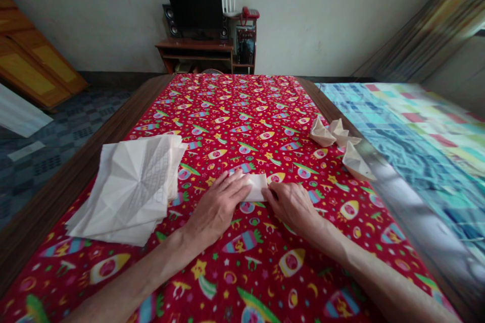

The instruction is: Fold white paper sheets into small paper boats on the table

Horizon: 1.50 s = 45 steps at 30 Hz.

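A small folded piece of white paper (257,187) lies flat on the red patterned cloth (242,232) between my hands. My left hand (223,197) rests on its left part, fingers stretched out and covering that end. At the paper's right edge, my right hand (290,202) has its fingers curled in, thumb and forefinger against the corner. Whether they pinch the edge or only press it is hidden. To the left lies a stack of creased white paper sheets (125,186). Several folded paper shapes with pointed tips (322,132) stand at the right edge of the cloth.
The cloth covers a table with dark wooden edges (117,121). On the right is a bed with a blue checked cover (401,161). A desk with a monitor (195,10) and a red telephone (250,13) stands by the far wall. A wooden cabinet (38,55) is at the left.
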### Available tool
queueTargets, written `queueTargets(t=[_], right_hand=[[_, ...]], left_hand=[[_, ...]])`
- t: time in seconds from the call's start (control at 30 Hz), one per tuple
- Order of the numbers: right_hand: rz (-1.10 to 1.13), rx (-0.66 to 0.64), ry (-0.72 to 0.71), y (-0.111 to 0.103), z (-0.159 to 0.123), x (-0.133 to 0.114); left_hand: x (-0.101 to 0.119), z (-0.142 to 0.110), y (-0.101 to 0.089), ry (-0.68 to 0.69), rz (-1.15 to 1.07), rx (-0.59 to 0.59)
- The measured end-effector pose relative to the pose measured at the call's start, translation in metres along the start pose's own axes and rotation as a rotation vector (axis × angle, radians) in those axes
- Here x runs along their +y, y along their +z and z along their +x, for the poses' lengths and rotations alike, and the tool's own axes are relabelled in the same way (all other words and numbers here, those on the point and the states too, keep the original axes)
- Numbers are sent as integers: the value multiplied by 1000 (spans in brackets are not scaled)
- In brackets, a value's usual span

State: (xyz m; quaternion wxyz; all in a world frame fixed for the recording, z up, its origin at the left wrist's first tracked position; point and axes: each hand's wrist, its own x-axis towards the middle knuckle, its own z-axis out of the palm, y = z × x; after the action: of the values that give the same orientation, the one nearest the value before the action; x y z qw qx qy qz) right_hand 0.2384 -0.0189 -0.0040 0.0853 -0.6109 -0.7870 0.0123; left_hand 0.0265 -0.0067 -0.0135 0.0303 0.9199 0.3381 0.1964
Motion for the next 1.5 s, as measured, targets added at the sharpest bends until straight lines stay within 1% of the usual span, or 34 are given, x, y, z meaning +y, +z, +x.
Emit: queueTargets(t=[0.07,0.23,0.43,0.53,0.63,0.7,0.77,0.8,0.87,0.93,0.97,1.0,1.1,1.2,1.33,1.5], right_hand=[[-3,0,-2,1,0,0],[-9,-5,21,0,0,-1],[-13,-1,21,-2,0,-2],[-1,-13,21,-2,1,-2],[15,4,19,0,1,-1],[24,64,6,2,0,0],[15,173,-42,2,-4,0],[8,234,-92,1,-8,-1],[2,316,-252,-1,-16,-5],[9,298,-444,-2,-26,-10],[-2,271,-504,-2,-31,-13],[-15,231,-529,-1,-35,-15],[-36,102,-535,2,-42,-15],[-19,29,-543,5,-44,-7],[25,-13,-536,4,-46,4],[18,19,-496,0,-49,10]], left_hand=[[2,-1,2,47,-15,-43],[6,-5,7,44,-23,-63],[8,-6,5,51,-19,-70],[9,-6,4,54,-2,-91],[11,-5,2,50,18,-114],[13,-5,1,45,26,-123],[14,-4,-1,40,31,-132],[15,-4,-3,38,30,-137],[17,-4,-5,35,26,-152],[19,-4,-6,28,25,-164],[19,-4,-6,18,29,-165],[20,-5,-5,6,38,-166],[21,-8,-4,-11,79,-185],[23,-12,-5,-6,121,-210],[23,-22,-10,-27,145,-194],[19,-38,-18,-58,180,-162]])
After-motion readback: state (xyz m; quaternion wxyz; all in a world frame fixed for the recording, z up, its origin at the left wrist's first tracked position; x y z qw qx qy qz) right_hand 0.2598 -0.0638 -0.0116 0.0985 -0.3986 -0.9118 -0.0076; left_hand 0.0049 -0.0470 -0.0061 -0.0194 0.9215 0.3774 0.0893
